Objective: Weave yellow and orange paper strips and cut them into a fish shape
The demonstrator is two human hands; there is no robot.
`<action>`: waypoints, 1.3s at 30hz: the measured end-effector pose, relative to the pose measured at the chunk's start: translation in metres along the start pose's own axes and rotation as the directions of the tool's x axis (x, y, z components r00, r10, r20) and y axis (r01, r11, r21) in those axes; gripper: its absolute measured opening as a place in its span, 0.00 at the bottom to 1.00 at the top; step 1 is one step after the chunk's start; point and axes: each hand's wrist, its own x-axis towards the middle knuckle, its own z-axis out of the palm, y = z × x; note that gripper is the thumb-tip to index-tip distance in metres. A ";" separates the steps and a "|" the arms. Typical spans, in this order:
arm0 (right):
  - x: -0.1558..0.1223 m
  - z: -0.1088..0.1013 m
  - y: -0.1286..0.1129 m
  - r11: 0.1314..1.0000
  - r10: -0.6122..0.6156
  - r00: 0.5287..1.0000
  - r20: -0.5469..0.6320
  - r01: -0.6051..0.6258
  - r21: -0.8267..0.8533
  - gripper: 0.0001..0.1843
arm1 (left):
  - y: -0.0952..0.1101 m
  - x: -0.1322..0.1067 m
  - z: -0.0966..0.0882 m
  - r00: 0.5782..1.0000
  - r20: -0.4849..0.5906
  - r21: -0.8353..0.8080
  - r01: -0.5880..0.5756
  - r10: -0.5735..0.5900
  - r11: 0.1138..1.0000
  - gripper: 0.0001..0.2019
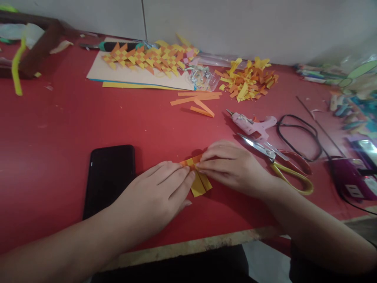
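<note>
The folded yellow-and-orange paper (196,187) lies between the left hand (165,188) and right hand (234,167), near the front edge of the red bench (55,141). The right pinches its far part; the left touches it, whether grasping I cannot tell. A phone (110,177) lies beside the left hand. A pale wall (235,27) backs the bench.
</note>
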 end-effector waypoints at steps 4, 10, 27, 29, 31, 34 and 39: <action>0.000 -0.004 -0.004 0.996 -0.049 0.998 0.026 0.051 -0.077 0.09 | 0.000 -0.001 -0.001 1.000 0.014 0.003 0.019 -0.019 1.000 0.16; -0.001 -0.007 -0.014 0.980 -0.065 0.994 0.090 0.081 -0.184 0.09 | 0.001 0.000 -0.001 1.000 0.004 0.020 0.007 -0.007 1.000 0.16; -0.002 -0.003 -0.015 0.966 -0.121 0.991 0.052 0.129 -0.222 0.10 | 0.001 0.001 0.000 0.999 0.026 0.020 0.028 -0.029 0.999 0.17; -0.003 -0.002 -0.014 0.969 -0.121 0.992 0.044 0.127 -0.212 0.11 | 0.001 0.001 0.000 0.999 0.037 0.008 0.036 -0.036 0.999 0.17; -0.005 0.000 -0.012 0.980 -0.084 0.995 0.051 0.092 -0.175 0.11 | 0.001 0.000 -0.002 0.997 0.055 -0.016 0.054 -0.054 0.998 0.18; -0.007 0.003 -0.008 0.996 0.010 0.998 0.059 -0.005 -0.089 0.11 | 0.001 0.000 -0.004 0.993 0.074 -0.066 0.099 -0.094 0.993 0.20; -0.008 0.003 -0.002 0.998 0.063 0.998 0.027 -0.063 -0.009 0.08 | -0.002 -0.001 -0.005 0.992 0.077 -0.087 0.110 -0.103 0.990 0.23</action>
